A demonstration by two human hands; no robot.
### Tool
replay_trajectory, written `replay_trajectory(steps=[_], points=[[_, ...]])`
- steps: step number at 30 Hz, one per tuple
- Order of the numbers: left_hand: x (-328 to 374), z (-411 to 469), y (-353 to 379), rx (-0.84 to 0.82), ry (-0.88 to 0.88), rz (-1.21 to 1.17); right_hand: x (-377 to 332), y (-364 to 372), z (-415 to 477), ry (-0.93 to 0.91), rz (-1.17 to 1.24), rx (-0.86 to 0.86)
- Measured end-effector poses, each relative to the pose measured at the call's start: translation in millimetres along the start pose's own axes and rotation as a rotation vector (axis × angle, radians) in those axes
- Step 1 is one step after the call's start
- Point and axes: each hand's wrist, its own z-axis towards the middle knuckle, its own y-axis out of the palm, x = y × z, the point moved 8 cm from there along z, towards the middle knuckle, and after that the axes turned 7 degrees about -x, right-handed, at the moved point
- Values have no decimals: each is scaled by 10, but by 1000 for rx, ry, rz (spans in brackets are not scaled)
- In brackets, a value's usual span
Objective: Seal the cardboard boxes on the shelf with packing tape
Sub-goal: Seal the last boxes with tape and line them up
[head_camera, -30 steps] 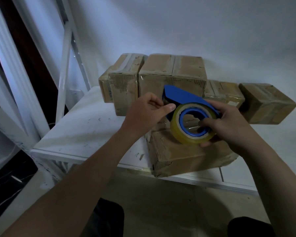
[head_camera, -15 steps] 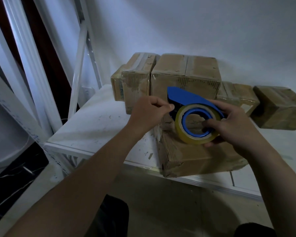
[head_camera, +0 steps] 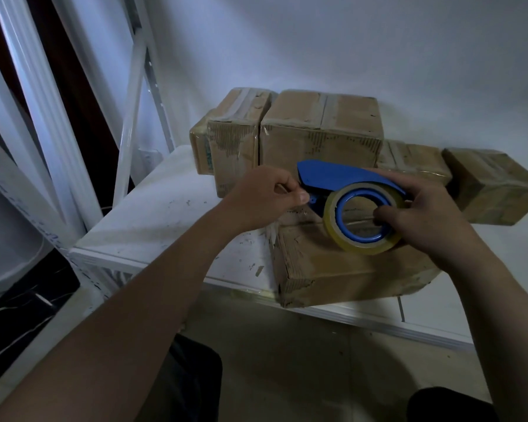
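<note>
A blue tape dispenser [head_camera: 336, 175] with a roll of clear packing tape [head_camera: 361, 248] hovers over a worn cardboard box [head_camera: 342, 269] at the shelf's front edge. My right hand [head_camera: 421, 217] grips the dispenser, thumb inside the roll's blue core. My left hand [head_camera: 265, 199] pinches at the dispenser's front end, where the tape comes out; the tape end itself is too thin to make out. Behind stand several more cardboard boxes, among them a tall one [head_camera: 320, 132] with tape along its top seam.
The white shelf board [head_camera: 153, 223] has scuffed bare surface to the left of the boxes. White metal uprights [head_camera: 131, 95] rise at the left. A box [head_camera: 494, 190] lies angled at the far right against the white wall. My knees show at the bottom.
My view has shifted a little, so the boxes sit further right in frame. Both hands stay on the dispenser; the left hand's fingertips have closed at its front end.
</note>
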Motion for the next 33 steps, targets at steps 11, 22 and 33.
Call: replay_trajectory(steps=[11,22,33], points=[[64,-144,49,126,14,-159,273,-264,-121,160,240,93],[276,-164,-65,498,296,42,178,-105,-107,145,247,14],[190,-139,-35,373,444,466,63,-103,-95,-32,36,-1]])
